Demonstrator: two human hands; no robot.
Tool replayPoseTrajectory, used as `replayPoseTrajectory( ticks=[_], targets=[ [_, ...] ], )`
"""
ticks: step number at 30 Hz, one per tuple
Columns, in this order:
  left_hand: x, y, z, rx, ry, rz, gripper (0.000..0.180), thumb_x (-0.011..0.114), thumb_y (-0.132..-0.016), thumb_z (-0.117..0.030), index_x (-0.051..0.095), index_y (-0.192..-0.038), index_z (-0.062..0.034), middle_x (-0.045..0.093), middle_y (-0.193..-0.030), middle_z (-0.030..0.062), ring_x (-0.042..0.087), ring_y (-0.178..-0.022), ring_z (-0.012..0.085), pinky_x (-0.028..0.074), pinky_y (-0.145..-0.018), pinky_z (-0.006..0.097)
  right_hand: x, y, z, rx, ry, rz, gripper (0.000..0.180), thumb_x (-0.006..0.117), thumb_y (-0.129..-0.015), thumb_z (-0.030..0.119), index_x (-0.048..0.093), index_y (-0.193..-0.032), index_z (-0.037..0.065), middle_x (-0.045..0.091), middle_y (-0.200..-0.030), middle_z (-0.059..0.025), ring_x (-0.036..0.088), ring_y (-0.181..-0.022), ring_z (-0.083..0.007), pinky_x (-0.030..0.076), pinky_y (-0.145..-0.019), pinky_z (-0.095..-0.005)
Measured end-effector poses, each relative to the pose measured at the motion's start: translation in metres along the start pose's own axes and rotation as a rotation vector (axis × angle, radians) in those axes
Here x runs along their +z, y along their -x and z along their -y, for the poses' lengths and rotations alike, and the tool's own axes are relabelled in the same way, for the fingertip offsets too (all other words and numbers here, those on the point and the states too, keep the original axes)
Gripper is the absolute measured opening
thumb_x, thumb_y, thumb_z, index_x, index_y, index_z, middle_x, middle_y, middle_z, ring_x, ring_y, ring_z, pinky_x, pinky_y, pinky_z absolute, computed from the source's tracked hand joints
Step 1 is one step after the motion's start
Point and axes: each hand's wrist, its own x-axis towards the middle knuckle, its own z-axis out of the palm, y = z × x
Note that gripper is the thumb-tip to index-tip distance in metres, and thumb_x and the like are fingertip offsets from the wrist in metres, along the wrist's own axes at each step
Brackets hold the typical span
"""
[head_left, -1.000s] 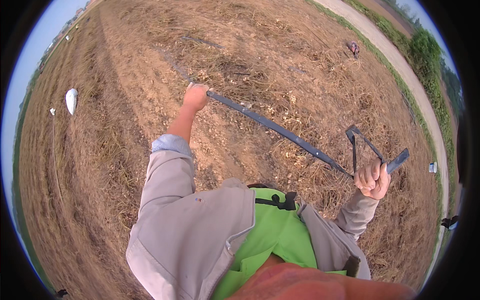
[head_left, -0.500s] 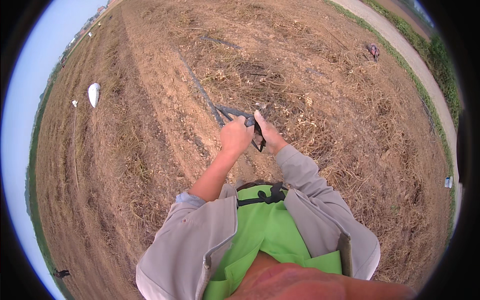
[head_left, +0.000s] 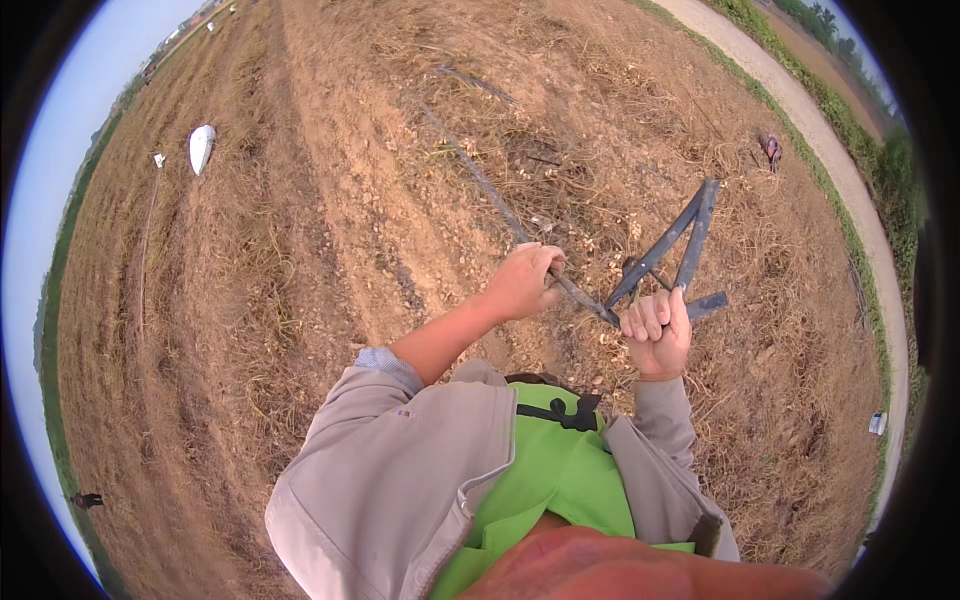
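Observation:
A strip of flat black drip tape (head_left: 470,165) lies along the soil ahead of me and runs up to my left hand (head_left: 522,283), whose fingers are closed round it. Between my two hands the tape stretches slantwise. My right hand (head_left: 657,335), to the right and slightly nearer, is closed on the tape's folded part (head_left: 655,250). Those stiff folds stick up and away from my right fist in angular loops, with a short end pointing right.
Dry pulled plants with pale pods (head_left: 615,215) cover the ground. Another dark strip (head_left: 478,83) lies farther off. A white sack (head_left: 201,150) stands at left, a reddish bundle (head_left: 770,150) at far right. A pale container (head_left: 878,423) sits beside the path (head_left: 800,100). A distant person (head_left: 88,500) is at left.
My hands were close together on the tape; now they are apart, the right one moved right with the folds. The folded loops have swung up and to the right. The view has shifted slightly.

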Motion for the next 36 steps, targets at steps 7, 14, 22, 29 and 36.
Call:
replayPoseTrajectory(
  ticks=[7,14,22,29,36],
  targets=[
    [-0.024,-0.085,0.126,0.013,-0.502,0.374,0.02,0.065,-0.081,-0.03,0.068,-0.086,-0.0105,0.069,-0.089,0.0101,0.065,-0.092,0.0307,0.047,-0.091,0.043,0.02,0.184,0.186,-0.525,0.313,-0.175,0.04,0.032,-0.11,0.033,0.041,-0.077,0.012,0.031,-0.057,0.0024,0.023,-0.043,-0.0084,0.028,-0.042,-0.0254],
    [-0.026,-0.073,0.105,-0.343,-0.49,0.589,0.034,0.053,-0.09,-0.036,0.071,-0.087,-0.0073,0.072,-0.091,0.0157,0.069,-0.088,0.0363,0.054,-0.077,0.048,-0.03,0.227,0.236,-0.934,0.551,-1.131,0.036,0.049,-0.106,0.033,0.046,-0.078,0.011,0.029,-0.059,0.0031,0.023,-0.049,-0.0085,0.023,-0.045,-0.0258],
    [-0.028,-0.022,0.045,-0.878,-0.181,0.185,0.037,0.054,-0.085,-0.035,0.07,-0.099,-0.0054,0.07,-0.1,0.0212,0.066,-0.097,0.0393,0.051,-0.086,0.049,-0.14,0.03,0.057,-0.147,1.048,-0.915,0.031,0.069,-0.094,0.028,0.055,-0.074,0.01,0.048,-0.062,0.0053,0.041,-0.047,-0.0057,0.03,-0.042,-0.0256],
    [0.012,0.003,-0.049,-0.825,-0.21,0.049,0.034,0.056,-0.088,-0.037,0.072,-0.094,-0.0069,0.072,-0.088,0.017,0.068,-0.087,0.0376,0.053,-0.078,0.049,-0.056,-0.06,-0.12,0.539,0.071,-0.088,0.054,0.053,-0.098,0.056,0.066,-0.095,0.004,0.063,-0.074,-0.004,0.051,-0.057,-0.0112,0.04,-0.052,-0.0268],
    [-0.005,0.034,-0.065,-0.517,-0.319,0.251,0.033,0.065,-0.082,-0.033,0.065,-0.09,-0.0006,0.068,-0.083,0.0235,0.066,-0.075,0.0434,0.053,-0.069,0.051,-0.012,-0.07,-0.114,0.533,0.36,-0.192,0.036,0.061,-0.099,0.037,0.068,-0.103,0.003,0.066,-0.089,-0.0036,0.061,-0.076,-0.0141,0.052,-0.076,-0.0309]
  ],
)
